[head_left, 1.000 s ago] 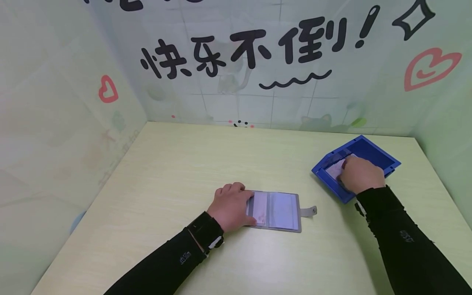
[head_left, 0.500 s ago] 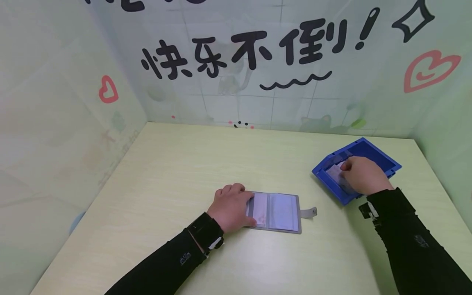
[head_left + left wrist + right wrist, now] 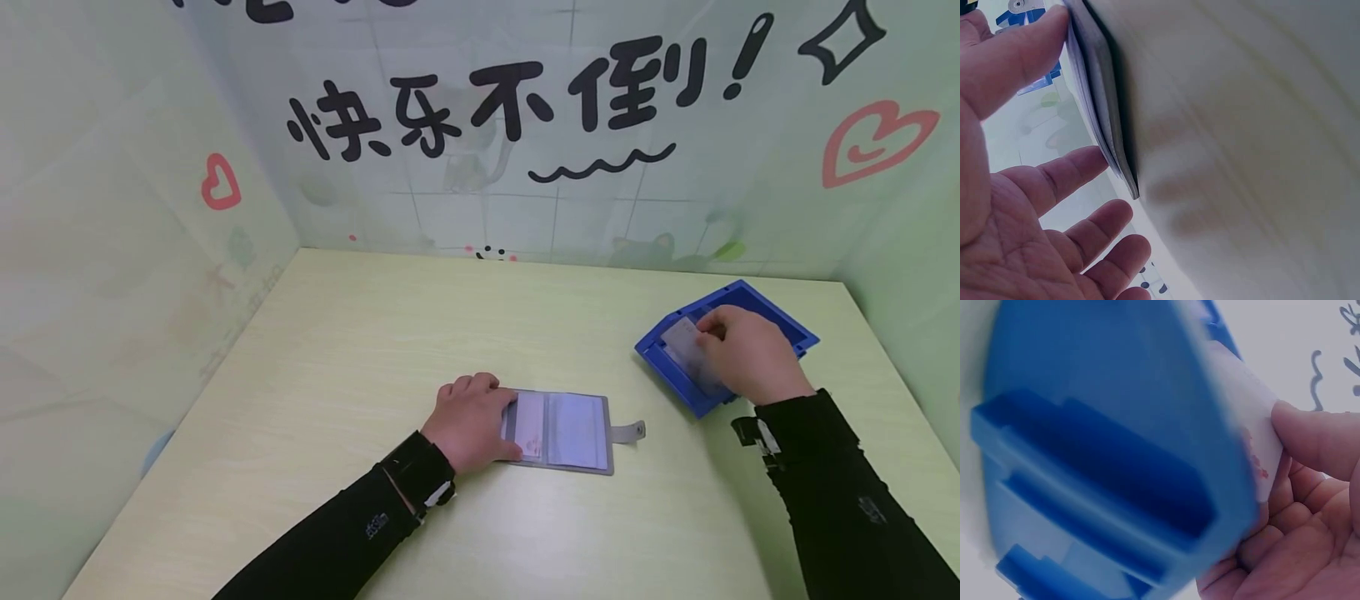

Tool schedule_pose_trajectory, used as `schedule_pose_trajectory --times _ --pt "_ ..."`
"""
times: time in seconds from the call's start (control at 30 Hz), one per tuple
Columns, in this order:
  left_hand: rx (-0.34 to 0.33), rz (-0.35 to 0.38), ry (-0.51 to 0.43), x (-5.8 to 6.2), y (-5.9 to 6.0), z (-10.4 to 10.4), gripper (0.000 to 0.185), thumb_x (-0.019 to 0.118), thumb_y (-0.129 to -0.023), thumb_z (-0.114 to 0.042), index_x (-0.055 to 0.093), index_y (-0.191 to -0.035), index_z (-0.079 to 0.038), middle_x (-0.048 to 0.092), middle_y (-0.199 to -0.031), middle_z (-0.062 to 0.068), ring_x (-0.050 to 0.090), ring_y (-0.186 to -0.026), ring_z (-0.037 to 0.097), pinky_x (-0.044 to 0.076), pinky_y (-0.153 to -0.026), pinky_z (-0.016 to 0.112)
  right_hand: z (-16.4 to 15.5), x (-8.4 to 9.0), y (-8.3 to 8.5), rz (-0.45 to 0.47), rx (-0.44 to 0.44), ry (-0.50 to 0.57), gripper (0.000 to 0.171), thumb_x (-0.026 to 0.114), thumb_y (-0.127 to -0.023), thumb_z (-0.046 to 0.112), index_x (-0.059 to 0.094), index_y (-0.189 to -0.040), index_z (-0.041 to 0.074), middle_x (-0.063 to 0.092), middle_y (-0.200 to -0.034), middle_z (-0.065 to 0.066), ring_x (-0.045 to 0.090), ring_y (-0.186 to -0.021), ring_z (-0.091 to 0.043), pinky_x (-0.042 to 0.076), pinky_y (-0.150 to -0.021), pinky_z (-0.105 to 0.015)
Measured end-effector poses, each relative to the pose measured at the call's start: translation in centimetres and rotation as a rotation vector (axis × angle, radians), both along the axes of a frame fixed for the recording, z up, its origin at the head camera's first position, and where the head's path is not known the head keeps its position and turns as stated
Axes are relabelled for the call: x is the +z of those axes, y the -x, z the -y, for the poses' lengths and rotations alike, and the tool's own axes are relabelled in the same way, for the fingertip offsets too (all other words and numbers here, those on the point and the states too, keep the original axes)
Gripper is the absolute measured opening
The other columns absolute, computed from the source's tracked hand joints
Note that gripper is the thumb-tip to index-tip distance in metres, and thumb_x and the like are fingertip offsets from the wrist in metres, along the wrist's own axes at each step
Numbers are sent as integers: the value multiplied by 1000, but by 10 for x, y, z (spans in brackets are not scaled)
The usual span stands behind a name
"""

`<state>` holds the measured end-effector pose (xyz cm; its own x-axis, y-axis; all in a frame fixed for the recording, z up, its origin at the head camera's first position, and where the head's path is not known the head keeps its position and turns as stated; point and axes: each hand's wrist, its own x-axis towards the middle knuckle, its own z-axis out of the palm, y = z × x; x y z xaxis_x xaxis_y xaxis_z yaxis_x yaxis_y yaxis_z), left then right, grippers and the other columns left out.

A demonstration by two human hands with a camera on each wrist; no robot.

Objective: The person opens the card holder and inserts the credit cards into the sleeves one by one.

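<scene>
Head view bright, even, diffuse light; soft faint shadows under arms on table [image 3: 360,350]; wide-angle bending at edges. Left wrist view bluish, tabletop smeared by blur. Right wrist view dim, blue tray [image 3: 1104,456] close, out of focus

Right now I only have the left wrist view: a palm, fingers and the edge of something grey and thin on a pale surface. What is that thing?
Observer: An open grey card holder lying flat on the table, clear sleeves up, snap tab to its right.
Operator: Is the left hand gripping it?
Observer: The left hand rests on its left edge, with the thumb lying on the left sleeve.
Operator: And the other hand?
Observer: The right hand is over a blue tray at the table's right side.
Operator: Holding anything?
Observer: Its fingers pinch a pale card at the tray's rim; the card bears red marks.
</scene>
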<state>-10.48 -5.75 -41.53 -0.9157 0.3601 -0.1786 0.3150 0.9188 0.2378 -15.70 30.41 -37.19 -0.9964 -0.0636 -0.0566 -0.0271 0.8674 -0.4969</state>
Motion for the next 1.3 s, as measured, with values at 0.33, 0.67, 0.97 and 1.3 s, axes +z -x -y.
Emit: schedule_pose_trajectory --times 0.33,0.67,0.97,1.3 --pt "7 9 -2 -1 -1 0 73 87 -83 -51 64 -144 -19 55 -148 9 48 -135 34 39 -110 52 11 13 -12 -103 -113 85 31 51 -111 20 62 -127 -4 66 -115 -25 62 -97 -37 51 -69 -36" --pt "6 8 2 -1 -1 0 73 86 -84 -51 64 -145 -20 55 -147 9 48 -134 33 39 -110 51 40 10 -27 -237 -103 245 27 55 -109 15 62 -130 1 64 -109 -18 59 -91 -30 46 -60 -15" --pt "-2 -6 4 1 0 0 73 86 -83 -52 63 -145 -20 55 -145 9 49 -132 34 40 -108 52 67 -7 -34 -227 -75 337 27 56 -109 14 67 -130 3 67 -112 -18 57 -91 -27 46 -61 -17" --pt "-5 -7 7 0 0 1 74 86 -83 -53 64 -144 -19 56 -144 9 50 -131 33 41 -108 52 91 -24 -42 -90 -10 456 33 57 -108 12 64 -139 3 64 -111 -18 58 -89 -26 47 -60 -20"
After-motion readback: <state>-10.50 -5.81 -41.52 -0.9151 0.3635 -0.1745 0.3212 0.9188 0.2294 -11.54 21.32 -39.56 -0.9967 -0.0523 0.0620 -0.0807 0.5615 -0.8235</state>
